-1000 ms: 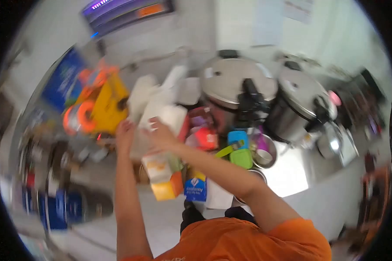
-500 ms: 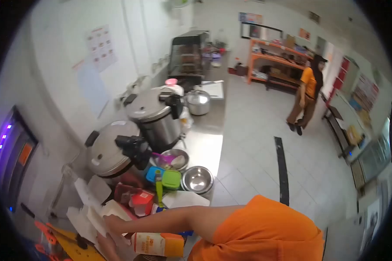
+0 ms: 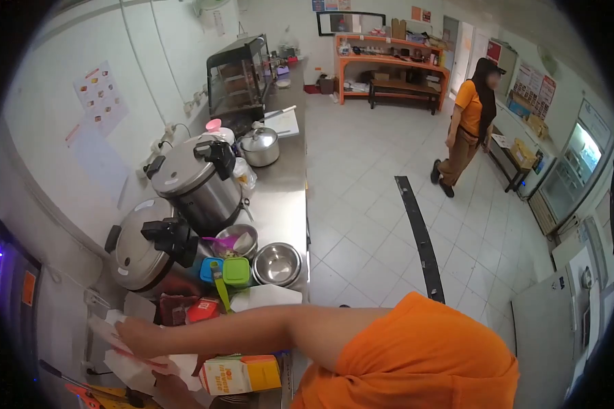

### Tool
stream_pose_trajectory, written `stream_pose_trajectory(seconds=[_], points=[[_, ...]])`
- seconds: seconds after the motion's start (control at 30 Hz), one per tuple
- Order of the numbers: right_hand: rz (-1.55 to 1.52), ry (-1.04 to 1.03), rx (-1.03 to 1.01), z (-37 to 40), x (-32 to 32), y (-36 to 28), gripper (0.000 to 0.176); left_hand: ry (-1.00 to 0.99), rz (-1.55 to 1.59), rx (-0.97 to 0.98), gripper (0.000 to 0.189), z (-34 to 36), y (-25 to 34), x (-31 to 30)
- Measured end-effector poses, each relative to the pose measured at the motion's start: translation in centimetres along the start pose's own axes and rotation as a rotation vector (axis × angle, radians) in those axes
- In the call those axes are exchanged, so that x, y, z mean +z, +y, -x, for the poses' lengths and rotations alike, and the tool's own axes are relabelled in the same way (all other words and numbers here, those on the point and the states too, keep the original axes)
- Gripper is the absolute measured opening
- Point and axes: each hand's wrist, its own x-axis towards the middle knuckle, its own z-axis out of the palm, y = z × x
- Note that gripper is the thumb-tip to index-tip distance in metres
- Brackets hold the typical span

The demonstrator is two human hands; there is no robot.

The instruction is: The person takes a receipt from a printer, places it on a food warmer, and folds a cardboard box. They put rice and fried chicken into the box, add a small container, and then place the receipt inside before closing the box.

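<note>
My right hand (image 3: 142, 339) reaches across from the orange sleeve and has its fingers closed on white paper packaging (image 3: 119, 368), which looks like a folding food box with a reddish strip. Lower down, my left hand (image 3: 172, 390) is against the same packaging, partly hidden by it and cut by the frame's bottom edge; its fingers are hard to see. Just right of it lies a white, orange and yellow printed carton (image 3: 226, 376). Behind my right forearm are a red box (image 3: 201, 310), a green-lidded tub (image 3: 237, 271) and a white sheet-like piece (image 3: 266, 297).
Two large steel cookers (image 3: 198, 180) stand along the wall on the steel counter (image 3: 290, 204). Steel bowls (image 3: 278, 264) and a lidded pot (image 3: 259, 145) share it. Another person (image 3: 472, 126) in an orange shirt stands across the tiled floor, near an orange shelf (image 3: 396, 63).
The view has swung right, so the room sits further left in the picture. The white packaging has tilted lower between my hands. The other person's legs have shifted.
</note>
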Motion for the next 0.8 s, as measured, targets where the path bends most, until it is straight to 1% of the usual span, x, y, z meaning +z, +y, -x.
stream_pose_trajectory(seconds=[0.03, 0.07, 0.1, 0.13, 0.17, 0.2, 0.27, 0.3, 0.33, 0.37, 0.4, 0.43, 0.47, 0.5, 0.53, 0.6, 0.63, 0.67, 0.73, 0.77, 0.8], points=[[-0.035, 0.059, -0.042, 0.7, -2.5, -1.2, 0.018, 0.208, 0.017, 0.140, 0.047, -2.5, -4.1, 3.2], [-0.052, 0.060, -0.030, 2.2, -5.0, -2.0, 0.018, 0.411, 0.033, 0.279, 0.051, -2.3, -4.7, 3.5], [-0.024, 0.112, -0.101, 4.6, -8.0, -2.7, 0.017, 0.400, 0.015, 0.284, 0.051, -1.6, -5.8, 3.2], [0.015, 0.171, -0.173, 7.3, -11.4, -3.3, 0.016, 0.342, -0.067, 0.233, 0.060, 0.9, -3.2, 0.6], [-0.102, 0.167, -0.116, 10.9, -15.3, -4.1, 0.018, 0.290, -0.137, 0.184, 0.070, 3.5, 0.7, -1.9], [-0.216, 0.160, -0.059, 14.8, -18.5, -4.4, 0.019, 0.290, -0.131, 0.195, 0.070, 5.5, 4.2, -3.6], [-0.147, 0.329, -0.095, 21.0, -22.4, -2.3, 0.023, 0.736, 0.298, 0.345, 0.076, 10.2, 10.9, -6.0], [-0.175, 0.368, -0.023, 24.0, -24.4, -1.3, 0.027, 0.628, 0.436, 0.463, 0.081, 12.7, 13.8, -6.4], [-0.202, 0.402, 0.047, 26.4, -26.2, -0.1, 0.032, 0.521, 0.537, 0.817, 0.086, 14.3, 16.4, -5.4], [-0.324, 0.430, 0.064, 28.3, -26.6, 3.4, 0.036, 0.346, 0.615, 0.949, 0.090, 16.9, 19.9, -4.0], [-0.449, 0.470, 0.081, 30.2, -27.0, 6.3, 0.040, 0.250, 0.882, 1.020, 0.089, 20.4, 26.4, -3.6], [-0.443, 0.490, 0.078, 32.3, -28.6, 6.0, 0.040, 0.170, 1.003, 1.050, 0.090, 22.8, 29.9, -1.9], [-0.736, 0.481, 0.236, 34.9, -30.2, 5.3, 0.045, 0.087, 1.123, 1.075, 0.091, 25.3, 33.5, -0.3], [-1.032, 0.478, 0.388, 37.4, -31.7, 5.2, 0.049, 0.032, 1.115, 1.095, 0.093, 26.2, 35.1, 2.5], [-1.027, 0.544, 0.387, 39.6, -32.5, 6.0, 0.049, -0.024, 1.107, 1.113, 0.094, 27.1, 36.9, 5.2], [-1.071, 0.769, 0.341, 43.6, -33.8, 7.5, 0.053, 0.076, 0.711, 0.993, 0.079, 28.8, 42.0, 9.6], [-1.095, 0.806, 0.410, 45.8, -35.2, 8.1, 0.050, -0.256, 1.035, 0.849, 0.079, 30.6, 45.2, 10.0], [-1.085, 0.898, 0.402, 47.9, -36.2, 9.4, 0.050, -0.408, 1.144, 0.817, 0.077, 32.7, 48.8, 9.8], [-0.294, 0.899, 0.147, 52.6, -37.9, 12.5, 0.045, -0.604, 1.265, 0.778, 0.083, 32.1, 50.9, 15.0], [-0.272, 0.994, 0.176, 55.3, -39.2, 13.3, 0.045, -0.693, 1.234, 0.837, 0.083, 32.9, 53.0, 16.0], [0.093, 0.886, 0.102, 57.8, -40.6, 14.1, 0.044, -0.876, 1.030, 0.735, 0.082, 33.5, 55.1, 16.4]])
